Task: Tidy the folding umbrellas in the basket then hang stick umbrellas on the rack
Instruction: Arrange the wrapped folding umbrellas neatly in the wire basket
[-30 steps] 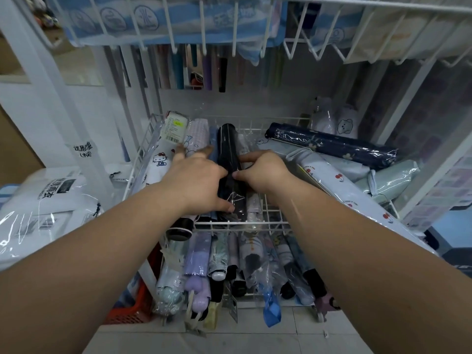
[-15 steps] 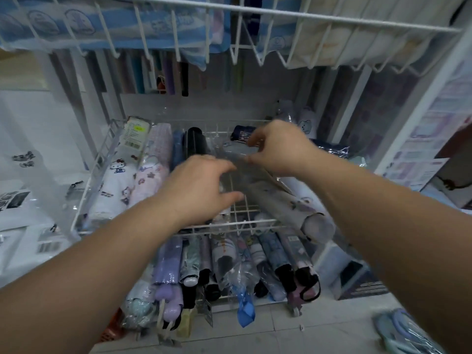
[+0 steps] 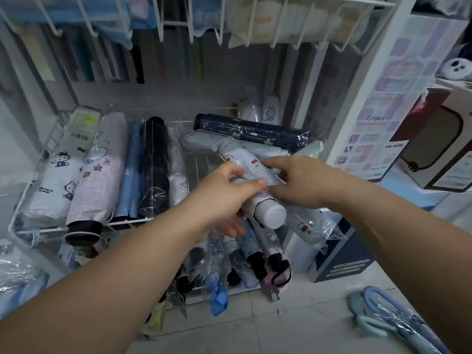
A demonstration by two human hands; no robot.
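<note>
A white wire basket (image 3: 30,190) holds several folding umbrellas in clear sleeves, lined up lengthwise on its left half: a cat-print white one (image 3: 55,185), a pink checked one (image 3: 98,172), a blue one (image 3: 130,169) and a black one (image 3: 154,164). On the right half a white cherry-print folding umbrella (image 3: 255,175) lies diagonally, its white handle end (image 3: 272,215) sticking out over the front rim. My left hand (image 3: 227,190) grips it from the left and my right hand (image 3: 298,180) from the right. Behind it lie a navy umbrella (image 3: 250,130) and pale ones, crosswise.
A lower wire shelf (image 3: 237,261) holds more folding umbrellas. Stick umbrellas with curved handles (image 3: 383,310) lie on the floor at lower right. A wire rack (image 3: 255,24) hangs overhead. Boxes (image 3: 434,139) stand at the right, wrapped packages (image 3: 18,274) at lower left.
My hands left the black umbrella, moved right and took hold of the cherry-print umbrella. The view has swung right, showing the boxes and the stick umbrellas on the floor.
</note>
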